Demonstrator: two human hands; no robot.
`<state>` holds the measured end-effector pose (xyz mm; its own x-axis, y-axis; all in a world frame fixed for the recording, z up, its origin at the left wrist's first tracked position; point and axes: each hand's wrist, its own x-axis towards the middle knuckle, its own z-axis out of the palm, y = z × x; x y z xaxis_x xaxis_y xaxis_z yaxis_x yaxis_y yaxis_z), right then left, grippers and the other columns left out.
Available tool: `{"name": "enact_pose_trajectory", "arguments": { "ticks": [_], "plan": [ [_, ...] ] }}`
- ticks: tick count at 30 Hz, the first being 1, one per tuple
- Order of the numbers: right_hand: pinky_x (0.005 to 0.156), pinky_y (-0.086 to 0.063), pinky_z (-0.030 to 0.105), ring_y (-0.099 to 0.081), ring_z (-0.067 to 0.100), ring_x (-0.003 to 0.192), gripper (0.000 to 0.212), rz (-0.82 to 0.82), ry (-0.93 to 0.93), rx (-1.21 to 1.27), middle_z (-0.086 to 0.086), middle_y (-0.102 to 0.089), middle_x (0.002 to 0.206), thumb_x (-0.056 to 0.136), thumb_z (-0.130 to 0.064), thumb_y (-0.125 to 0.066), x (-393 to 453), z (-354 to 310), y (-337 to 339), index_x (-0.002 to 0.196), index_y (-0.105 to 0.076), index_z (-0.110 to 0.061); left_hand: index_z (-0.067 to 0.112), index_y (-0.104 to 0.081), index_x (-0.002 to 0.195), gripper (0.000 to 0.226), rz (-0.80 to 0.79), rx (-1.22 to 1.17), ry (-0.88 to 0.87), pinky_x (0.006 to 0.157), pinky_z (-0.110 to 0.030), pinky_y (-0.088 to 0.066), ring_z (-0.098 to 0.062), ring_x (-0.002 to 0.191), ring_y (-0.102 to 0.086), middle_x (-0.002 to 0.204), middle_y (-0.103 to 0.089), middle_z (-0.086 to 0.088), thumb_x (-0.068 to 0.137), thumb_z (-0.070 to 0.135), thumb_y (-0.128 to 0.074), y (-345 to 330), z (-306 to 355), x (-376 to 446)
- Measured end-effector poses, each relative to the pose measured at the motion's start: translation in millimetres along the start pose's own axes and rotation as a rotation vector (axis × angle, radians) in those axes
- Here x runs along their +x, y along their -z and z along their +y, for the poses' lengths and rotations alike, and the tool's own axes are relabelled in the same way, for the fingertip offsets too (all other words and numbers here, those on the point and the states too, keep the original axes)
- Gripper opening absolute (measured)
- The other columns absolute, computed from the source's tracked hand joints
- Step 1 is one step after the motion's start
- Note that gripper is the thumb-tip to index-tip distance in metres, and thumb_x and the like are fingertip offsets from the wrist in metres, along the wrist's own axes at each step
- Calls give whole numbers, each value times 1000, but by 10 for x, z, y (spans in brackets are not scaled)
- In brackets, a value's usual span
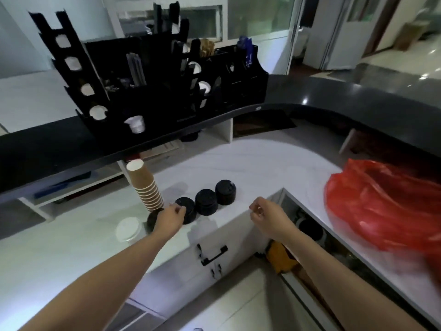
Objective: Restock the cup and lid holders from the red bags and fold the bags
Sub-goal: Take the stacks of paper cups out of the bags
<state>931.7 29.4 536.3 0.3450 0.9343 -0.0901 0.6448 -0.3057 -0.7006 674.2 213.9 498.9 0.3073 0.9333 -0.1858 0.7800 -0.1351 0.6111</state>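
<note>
Several stacks of black lids stand in a row on the white counter point(250, 163): the far one point(225, 192), the middle one point(206, 201), and one point(188, 206) under the fingers of my left hand point(172, 215). Another black lid stack point(152, 218) lies partly hidden behind that hand. A tilted stack of brown paper cups point(145, 185) stands just left of the lids. A white lid point(127, 228) lies flat nearby. My right hand point(265, 215) hovers above the counter edge, fingers curled, holding nothing. A crumpled red bag point(381, 211) rests at the right. The black cup and lid holder point(148, 96) sits on the dark upper ledge.
The dark raised ledge point(310, 101) curves around the counter. Below my right arm an open cabinet point(307, 230) shows dark and orange items. A drawer front with a black handle point(213, 255) faces me. Shelves under the ledge hold flat packs.
</note>
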Motion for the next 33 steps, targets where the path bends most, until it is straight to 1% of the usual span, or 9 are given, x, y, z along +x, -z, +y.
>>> {"name": "enact_pose_trajectory", "arguments": {
  "ticks": [4, 10, 15, 18, 22, 25, 27, 31, 33],
  "plan": [
    [59, -43, 26, -60, 14, 72, 16, 75, -36, -56, -7, -62, 78, 94, -27, -59, -628, 570, 610, 82, -50, -30, 7, -67, 78, 48, -123, -94, -81, 66, -33, -41, -27, 77, -62, 74, -66, -3, 107, 34, -41, -649, 779, -369],
    [56, -43, 29, -56, 10, 66, 13, 272, -217, -80, -10, -60, 75, 89, -26, -62, -1573, 1473, 1387, 83, -52, -30, 6, -71, 78, 37, -328, -4, -305, 58, -26, -38, -13, 66, -55, 73, -62, 2, 102, 15, -44, -1677, 1990, -937],
    [64, -46, 39, -57, 20, 69, 15, 439, -391, -59, -4, -59, 72, 89, -26, -64, -2337, 2134, 1944, 84, -51, -23, 3, -62, 67, 36, -483, 104, -570, 66, -35, -48, -24, 71, -62, 73, -67, -11, 98, 15, -49, -2384, 2942, -1395],
    [67, -48, 39, -59, 17, 70, 18, 565, -488, -11, -5, -60, 72, 90, -27, -65, -2756, 2438, 2212, 80, -51, -24, 3, -52, 62, 41, -505, 196, -776, 61, -42, -45, -28, 64, -56, 65, -60, -15, 99, 20, -49, -2783, 3451, -1630],
    [67, -47, 38, -58, 20, 68, 12, 730, -589, -35, -3, -62, 70, 90, -25, -63, -3173, 2790, 2537, 82, -59, -18, 6, -60, 73, 41, -571, 206, -1010, 59, -43, -37, -25, 63, -57, 65, -61, -11, 105, 27, -46, -3332, 4086, -1888],
    [68, -48, 41, -58, 24, 71, 14, 743, -678, -95, 2, -63, 75, 92, -23, -61, -3399, 3064, 2774, 82, -58, -14, 23, -51, 68, 33, -602, 110, -1168, 58, -33, -28, -3, 60, -46, 62, -49, 9, 100, 25, -55, -3739, 4496, -2064],
    [68, -47, 41, -58, 24, 74, 14, 740, -723, -129, 2, -63, 78, 92, -22, -61, -3485, 3241, 2909, 81, -57, -15, 28, -56, 78, 19, -625, 74, -1244, 64, -24, -37, 1, 72, -50, 75, -55, 14, 96, 26, -58, -3962, 4746, -2152],
    [60, -27, 31, -49, 18, 71, 20, 742, -812, -217, -5, -52, 74, 93, -20, -58, -3482, 3603, 3164, 75, -49, -22, 20, -63, 88, 4, -607, 86, -1492, 77, -35, -48, -19, 84, -57, 88, -61, 3, 90, 23, -65, -4395, 5248, -2186],
    [63, -33, 33, -55, 21, 80, 11, 691, -878, -259, -1, -57, 86, 94, -23, -56, -3432, 3793, 3278, 84, -57, -19, 18, -66, 89, 6, -561, 94, -1639, 76, -40, -49, -23, 84, -57, 88, -61, 1, 89, 23, -66, -4559, 5451, -2177]
  ]
}}
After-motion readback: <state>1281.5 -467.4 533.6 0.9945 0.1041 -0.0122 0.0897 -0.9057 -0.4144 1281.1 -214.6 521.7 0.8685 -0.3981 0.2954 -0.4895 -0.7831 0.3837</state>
